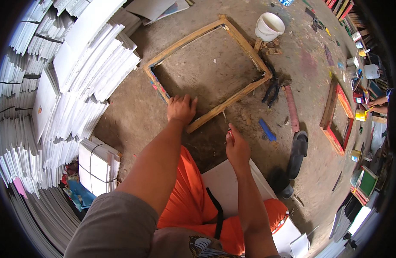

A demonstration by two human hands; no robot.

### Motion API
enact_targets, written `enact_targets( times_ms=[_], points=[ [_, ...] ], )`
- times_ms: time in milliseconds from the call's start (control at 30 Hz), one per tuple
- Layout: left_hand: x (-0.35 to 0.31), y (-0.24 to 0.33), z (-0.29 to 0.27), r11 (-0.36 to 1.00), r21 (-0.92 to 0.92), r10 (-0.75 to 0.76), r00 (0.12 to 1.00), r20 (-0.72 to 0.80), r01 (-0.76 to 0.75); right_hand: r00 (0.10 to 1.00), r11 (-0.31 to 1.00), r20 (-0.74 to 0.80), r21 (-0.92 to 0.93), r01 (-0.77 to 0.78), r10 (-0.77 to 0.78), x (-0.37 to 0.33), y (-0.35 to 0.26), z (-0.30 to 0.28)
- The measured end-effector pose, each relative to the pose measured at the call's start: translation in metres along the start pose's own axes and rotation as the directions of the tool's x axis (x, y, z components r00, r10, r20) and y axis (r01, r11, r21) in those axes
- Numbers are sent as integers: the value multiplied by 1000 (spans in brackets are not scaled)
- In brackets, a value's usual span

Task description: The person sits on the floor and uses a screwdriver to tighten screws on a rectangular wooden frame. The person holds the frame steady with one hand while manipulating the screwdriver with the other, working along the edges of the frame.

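While the wooden frame point(185, 42) lies flat on the concrete floor point(292, 60) in front of the person, left hand point(180, 109) is on its left rail close to the near corner, fingers draped over; can't tell if it's gripping. Right hand point(238, 144) is closed around a red-handled tool point(229, 131), thin shaft pointing at the near-right rail; tip contact unclear. Dark pliers point(272, 88) just off the frame's right corner, white bucket point(269, 26) beyond the far-right rail. Pink-wrapped rod point(291, 107), blue strip point(267, 130) and black sandal point(298, 155) right of the right hand. Farther right: red-painted frame point(345, 103), then a co-worker's hand point(373, 103) by a yellow container point(360, 115). White sheet stacks point(90, 56) fill the left, strapped bundle point(94, 167) near the left forearm.
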State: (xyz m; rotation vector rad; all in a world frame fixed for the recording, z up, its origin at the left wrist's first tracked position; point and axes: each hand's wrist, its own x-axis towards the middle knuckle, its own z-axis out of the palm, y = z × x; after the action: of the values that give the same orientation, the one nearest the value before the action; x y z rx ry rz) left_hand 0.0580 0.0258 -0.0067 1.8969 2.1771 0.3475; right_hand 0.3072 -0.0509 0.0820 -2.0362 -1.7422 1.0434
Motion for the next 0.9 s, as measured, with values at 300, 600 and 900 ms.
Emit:
enact_targets(
  times_ms=[300,600,900],
  points=[
    [2,0,-3,1000,-15,12,1000,24,-12,1000,1000,16,-8,-10,11,8,2,8],
    [2,0,-2,1000,-9,20,1000,10,-20,999,993,29,-117,-25,28,10,1,5],
    [0,6,-12,995,72,56,990,133,-66,964,896,207,-441,-58,164,20,-50,-12]
  ],
)
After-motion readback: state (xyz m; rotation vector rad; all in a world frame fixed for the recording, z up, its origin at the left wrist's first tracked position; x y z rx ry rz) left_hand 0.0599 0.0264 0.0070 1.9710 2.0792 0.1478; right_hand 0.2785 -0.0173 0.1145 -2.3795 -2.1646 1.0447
